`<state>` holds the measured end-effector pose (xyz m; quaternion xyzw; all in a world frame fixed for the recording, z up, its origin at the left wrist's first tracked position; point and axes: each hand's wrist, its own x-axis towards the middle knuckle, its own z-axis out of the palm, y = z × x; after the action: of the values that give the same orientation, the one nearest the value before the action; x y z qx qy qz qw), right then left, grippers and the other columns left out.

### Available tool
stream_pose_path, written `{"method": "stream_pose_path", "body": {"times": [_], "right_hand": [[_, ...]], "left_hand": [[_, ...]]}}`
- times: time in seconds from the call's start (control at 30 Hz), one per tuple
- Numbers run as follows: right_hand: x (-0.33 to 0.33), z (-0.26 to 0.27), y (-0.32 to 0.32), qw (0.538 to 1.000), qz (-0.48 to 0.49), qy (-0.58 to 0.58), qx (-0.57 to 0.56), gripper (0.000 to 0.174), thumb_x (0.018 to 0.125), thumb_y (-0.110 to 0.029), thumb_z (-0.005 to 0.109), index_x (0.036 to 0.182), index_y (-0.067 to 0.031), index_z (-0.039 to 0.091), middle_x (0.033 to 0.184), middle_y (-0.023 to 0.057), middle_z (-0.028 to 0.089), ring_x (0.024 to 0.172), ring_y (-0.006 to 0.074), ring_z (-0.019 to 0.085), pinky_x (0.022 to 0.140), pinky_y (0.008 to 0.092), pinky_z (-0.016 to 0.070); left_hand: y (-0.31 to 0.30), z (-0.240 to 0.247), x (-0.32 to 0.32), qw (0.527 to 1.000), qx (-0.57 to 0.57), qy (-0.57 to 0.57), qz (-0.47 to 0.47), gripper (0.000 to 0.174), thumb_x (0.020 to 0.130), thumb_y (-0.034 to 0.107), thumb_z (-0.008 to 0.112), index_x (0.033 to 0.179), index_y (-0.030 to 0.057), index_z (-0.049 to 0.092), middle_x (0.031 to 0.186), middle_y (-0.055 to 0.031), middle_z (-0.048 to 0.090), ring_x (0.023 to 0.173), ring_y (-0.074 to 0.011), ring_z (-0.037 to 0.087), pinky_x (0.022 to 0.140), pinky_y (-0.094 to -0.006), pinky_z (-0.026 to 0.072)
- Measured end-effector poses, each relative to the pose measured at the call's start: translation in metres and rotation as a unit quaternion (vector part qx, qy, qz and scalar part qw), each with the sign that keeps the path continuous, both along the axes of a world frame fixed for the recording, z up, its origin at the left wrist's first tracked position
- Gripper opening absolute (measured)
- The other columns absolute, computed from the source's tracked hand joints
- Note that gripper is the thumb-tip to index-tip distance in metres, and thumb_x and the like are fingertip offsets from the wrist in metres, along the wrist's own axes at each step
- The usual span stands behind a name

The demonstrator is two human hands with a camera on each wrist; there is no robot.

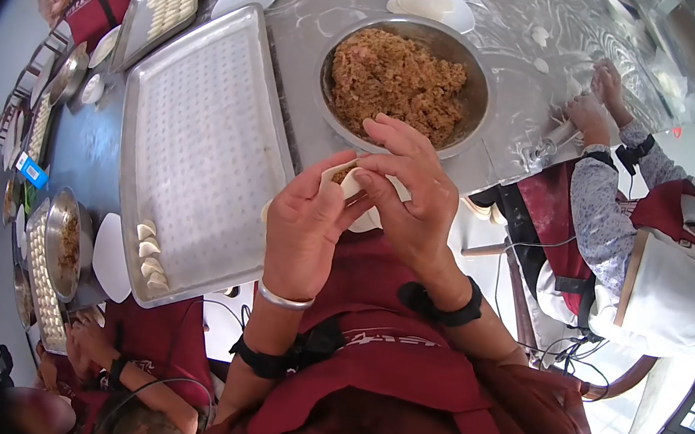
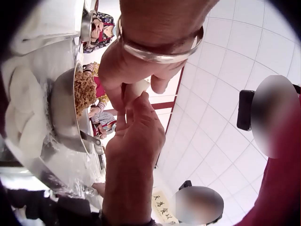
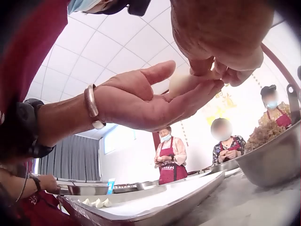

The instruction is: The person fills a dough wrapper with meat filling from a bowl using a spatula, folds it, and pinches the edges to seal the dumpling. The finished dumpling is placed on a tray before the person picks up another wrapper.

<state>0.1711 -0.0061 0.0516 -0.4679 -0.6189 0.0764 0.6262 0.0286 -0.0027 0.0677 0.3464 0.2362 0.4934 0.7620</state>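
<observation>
In the head view, a white dough wrapper [image 1: 354,184] with brown filling showing lies between the two hands, partly folded. The left hand [image 1: 306,229], wearing a silver bracelet, cradles it on its fingers; the right hand [image 1: 413,196] pinches its edge with thumb and index finger. The right wrist view shows the wrapper [image 3: 182,85] on the fingers of the left hand [image 3: 141,101], with the right hand [image 3: 221,42] above. In the left wrist view the wrapper [image 2: 136,89] is largely covered by fingers. Just beyond the hands stands a metal bowl [image 1: 480,102] of brown filling [image 1: 396,79].
A large metal tray [image 1: 206,131] lies left of the bowl, several dumplings [image 1: 149,254] in its near corner. White wrappers [image 2: 23,108] are stacked near the bowl. A white plate [image 1: 431,7] stands behind it. Other people work at right and lower left.
</observation>
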Motion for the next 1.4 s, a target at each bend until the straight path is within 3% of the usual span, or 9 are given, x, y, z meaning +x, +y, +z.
{"method": "stream_pose_path", "body": {"times": [0.1,0.27,0.47,0.67,0.77,1.17,1.27,1.4], "right_hand": [[-0.003,0.001,0.000,1.000,-0.004,0.017,-0.008,0.017,0.076,0.000,0.074,0.092,-0.0025,0.068,0.116,0.0151,0.068,0.115,0.0355,0.061,0.094,0.0419,0.0492],[-0.006,0.001,0.000,0.999,-0.006,0.026,-0.032,0.021,0.078,-0.003,0.074,0.098,-0.0018,0.070,0.118,0.0159,0.067,0.115,0.0346,0.061,0.096,0.0399,0.0483],[-0.012,-0.011,-0.013,0.949,0.048,0.276,-0.144,0.027,0.084,-0.009,0.075,0.108,0.0010,0.070,0.126,0.0150,0.065,0.118,0.0249,0.061,0.100,0.0346,0.0461],[-0.021,-0.008,-0.013,0.906,0.093,0.373,-0.179,0.029,0.085,-0.010,0.075,0.111,0.0008,0.070,0.128,0.0145,0.064,0.118,0.0202,0.060,0.100,0.0322,0.0460],[-0.025,-0.004,-0.015,0.903,0.089,0.374,-0.190,0.026,0.085,-0.009,0.074,0.109,-0.0002,0.071,0.127,0.0152,0.065,0.117,0.0206,0.060,0.099,0.0325,0.0462],[-0.015,-0.004,-0.010,0.967,0.043,0.229,-0.101,0.010,0.082,-0.003,0.072,0.092,-0.0022,0.071,0.119,0.0151,0.068,0.112,0.0278,0.064,0.097,0.0360,0.0478],[-0.004,-0.008,-0.010,0.981,0.064,0.158,-0.088,0.015,0.082,-0.005,0.073,0.097,-0.0023,0.072,0.121,0.0153,0.067,0.118,0.0300,0.061,0.100,0.0379,0.0461],[0.003,0.001,-0.010,0.972,0.100,0.162,-0.139,0.023,0.083,-0.009,0.074,0.105,-0.0027,0.071,0.124,0.0152,0.066,0.127,0.0297,0.055,0.104,0.0397,0.0427]], "left_hand": [[-0.001,-0.006,0.001,0.992,0.064,0.111,0.020,0.044,0.098,0.012,0.059,0.136,-0.0080,0.047,0.127,-0.0158,0.059,0.116,-0.0243,0.060,0.101,-0.0398,0.0504],[-0.001,-0.009,0.008,0.991,0.047,0.088,0.087,0.040,0.097,0.009,0.060,0.132,-0.0083,0.051,0.124,-0.0155,0.061,0.114,-0.0246,0.061,0.101,-0.0389,0.0513],[0.002,-0.012,0.006,0.987,0.060,0.047,0.145,0.037,0.098,0.007,0.057,0.131,-0.0088,0.051,0.126,-0.0188,0.060,0.117,-0.0284,0.060,0.103,-0.0402,0.0506],[-0.001,-0.013,0.011,0.987,0.062,0.009,0.148,0.036,0.097,0.002,0.057,0.131,-0.0087,0.052,0.130,-0.0205,0.059,0.117,-0.0274,0.060,0.102,-0.0402,0.0514],[-0.002,-0.016,0.011,0.987,0.060,0.010,0.149,0.035,0.097,0.000,0.057,0.131,-0.0082,0.053,0.131,-0.0203,0.059,0.118,-0.0269,0.060,0.102,-0.0391,0.0513],[-0.004,-0.015,0.012,0.992,0.063,0.032,0.102,0.036,0.097,0.003,0.057,0.132,-0.0059,0.053,0.132,-0.0194,0.058,0.119,-0.0248,0.059,0.104,-0.0377,0.0497],[-0.004,-0.017,0.011,0.993,0.061,0.036,0.099,0.035,0.097,0.003,0.056,0.131,-0.0059,0.054,0.133,-0.0196,0.057,0.119,-0.0252,0.059,0.104,-0.0381,0.0496],[-0.003,-0.015,0.011,0.992,0.064,0.041,0.099,0.036,0.097,0.004,0.057,0.131,-0.0062,0.053,0.132,-0.0192,0.058,0.118,-0.0251,0.060,0.103,-0.0382,0.0505]]}}
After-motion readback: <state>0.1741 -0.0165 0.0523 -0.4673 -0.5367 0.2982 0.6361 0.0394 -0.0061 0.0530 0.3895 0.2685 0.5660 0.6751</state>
